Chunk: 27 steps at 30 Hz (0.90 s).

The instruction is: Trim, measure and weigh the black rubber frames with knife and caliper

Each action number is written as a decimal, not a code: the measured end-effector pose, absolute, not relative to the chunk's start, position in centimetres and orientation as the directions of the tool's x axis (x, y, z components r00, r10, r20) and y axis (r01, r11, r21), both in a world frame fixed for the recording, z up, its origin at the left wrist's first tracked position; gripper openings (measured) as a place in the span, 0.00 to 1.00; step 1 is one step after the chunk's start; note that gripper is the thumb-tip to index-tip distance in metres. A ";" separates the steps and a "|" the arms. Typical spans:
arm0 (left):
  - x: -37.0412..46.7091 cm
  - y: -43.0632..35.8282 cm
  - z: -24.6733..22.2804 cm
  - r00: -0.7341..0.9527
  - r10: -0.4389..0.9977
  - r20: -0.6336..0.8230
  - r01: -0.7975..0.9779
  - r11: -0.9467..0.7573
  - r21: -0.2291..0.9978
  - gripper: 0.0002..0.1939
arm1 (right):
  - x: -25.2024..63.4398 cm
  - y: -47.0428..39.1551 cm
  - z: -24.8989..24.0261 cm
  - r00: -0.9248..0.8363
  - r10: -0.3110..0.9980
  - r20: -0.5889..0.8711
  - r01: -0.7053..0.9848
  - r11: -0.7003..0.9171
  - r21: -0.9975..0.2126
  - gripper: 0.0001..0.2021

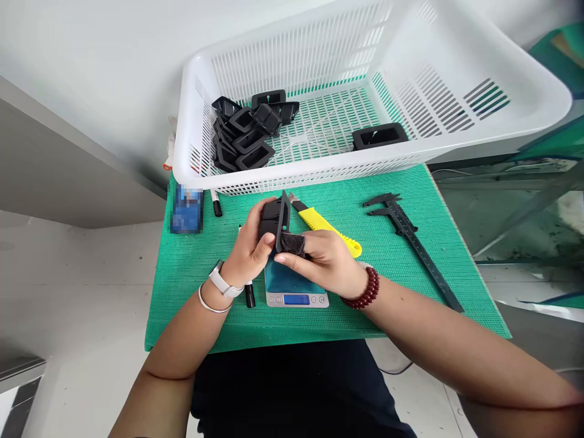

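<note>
My left hand (252, 250) is closed around a black plastic housing (272, 218) with a flat flange, held on edge above the small digital scale (292, 281). My right hand (329, 258) has a dark fuzzy wrap (293, 244) around a fingertip, which presses against the flange side of the housing. The right thumb lies just below it; whether the right fingers grip the part is partly hidden. Behind the right hand, a yellow utility knife (325, 226) rests on the green mat with its blade end toward the housing.
A white plastic basket (314, 167) stands at the back, with several black housings (249, 131) heaped at its left and another black housing (381, 136) at its right. Calipers (413, 243) lie on the right. Black-capped markers (249, 295) and a blue packet (187, 210) are on the left.
</note>
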<state>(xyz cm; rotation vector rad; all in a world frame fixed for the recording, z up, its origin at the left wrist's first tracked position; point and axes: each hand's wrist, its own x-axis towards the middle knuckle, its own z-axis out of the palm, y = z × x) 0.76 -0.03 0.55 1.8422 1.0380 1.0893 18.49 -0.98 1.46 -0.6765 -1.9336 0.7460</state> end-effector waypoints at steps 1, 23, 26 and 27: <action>0.8 0.0 0.6 0.315 0.901 0.299 0.253 -0.383 0.888 0.37 | 18.5 -1.0 1.4 -0.428 0.701 0.570 0.158 0.679 -0.717 0.17; 0.6 0.1 0.3 0.408 0.913 -0.015 0.122 -0.038 0.992 0.37 | 18.3 -1.2 1.4 -0.543 0.499 0.676 0.447 0.853 -0.270 0.18; 0.6 0.1 0.1 0.379 0.925 -0.025 0.096 -0.013 0.995 0.37 | 18.2 -1.4 1.5 -0.541 0.502 0.675 0.467 0.847 -0.255 0.19; 0.6 0.1 0.0 0.370 0.928 -0.035 0.086 0.003 0.996 0.37 | 18.2 -1.4 1.5 -0.539 0.508 0.672 0.470 0.843 -0.260 0.20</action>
